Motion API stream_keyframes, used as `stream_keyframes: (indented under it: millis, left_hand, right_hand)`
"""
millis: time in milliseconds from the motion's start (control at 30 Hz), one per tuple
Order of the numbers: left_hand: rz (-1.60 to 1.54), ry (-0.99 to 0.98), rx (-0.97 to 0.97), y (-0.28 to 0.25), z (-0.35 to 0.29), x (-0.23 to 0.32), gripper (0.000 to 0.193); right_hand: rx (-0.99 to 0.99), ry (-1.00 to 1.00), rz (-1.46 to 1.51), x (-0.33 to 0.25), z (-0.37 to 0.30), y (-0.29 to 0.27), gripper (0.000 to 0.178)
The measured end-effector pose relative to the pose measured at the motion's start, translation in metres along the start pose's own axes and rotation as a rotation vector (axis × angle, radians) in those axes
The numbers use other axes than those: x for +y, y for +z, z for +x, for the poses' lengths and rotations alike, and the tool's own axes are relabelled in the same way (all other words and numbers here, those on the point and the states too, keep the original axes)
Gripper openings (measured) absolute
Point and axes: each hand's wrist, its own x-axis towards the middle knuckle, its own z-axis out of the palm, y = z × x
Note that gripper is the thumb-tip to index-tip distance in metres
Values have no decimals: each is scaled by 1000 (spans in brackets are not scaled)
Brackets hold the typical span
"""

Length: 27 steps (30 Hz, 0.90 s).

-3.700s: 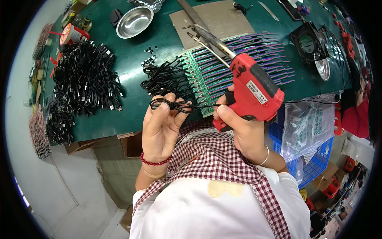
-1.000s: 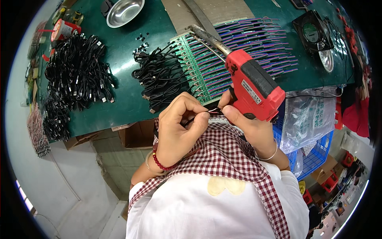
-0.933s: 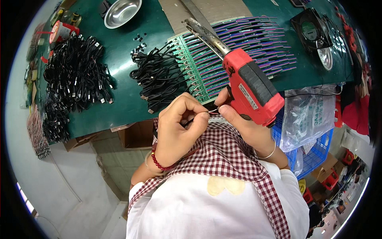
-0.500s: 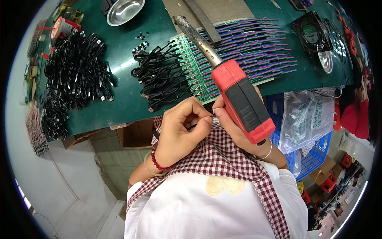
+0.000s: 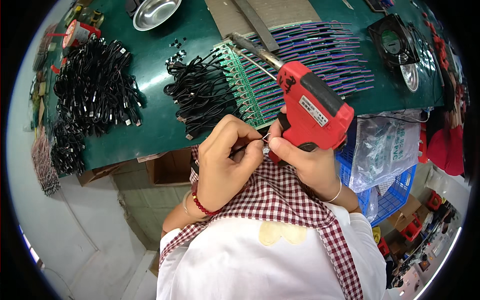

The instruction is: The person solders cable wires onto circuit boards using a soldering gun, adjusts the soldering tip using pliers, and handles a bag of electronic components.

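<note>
Just our side of the green circuit-board panel (image 5: 239,82), our left hand (image 5: 224,162) pinches a black cable (image 5: 238,150) between its fingers; our right hand's (image 5: 312,167) fingers wrap the red-and-black pistol-shaped soldering gun (image 5: 315,107).

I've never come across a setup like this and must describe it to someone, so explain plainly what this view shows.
There is no machine: a person works with bare hands. The view comes from a wide fisheye camera on their head, looking down, so straight edges bend near the rim.

The left hand pinches a black cable near its thin wires. The right hand grips a red pistol-shaped tool, probably a soldering gun, with thumb and forefinger at those wires.

On the green table lie a large cable pile, a smaller cable bunch, green circuit boards with coloured wires, and a metal bowl.
</note>
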Motion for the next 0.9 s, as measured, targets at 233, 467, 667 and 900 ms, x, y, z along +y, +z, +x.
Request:
stream_keyframes:
  millis: [233,467,667,900]
  left_hand:
    - [125,50,-47,-10,7,2,13]
    - [489,150,-27,-2,7,-20,17]
    - [562,169,8,3,10,-25,13]
    - [589,132,-17,3,14,-26,13]
  right_hand:
    - [-122,165,75,-4,16,-15,16]
    - [143,-158,-67,-3,-2,-28,46]
    - [196,-164,-250,32,-56,-68,51]
    - [115,-98,-442,61,-94,-99,34]
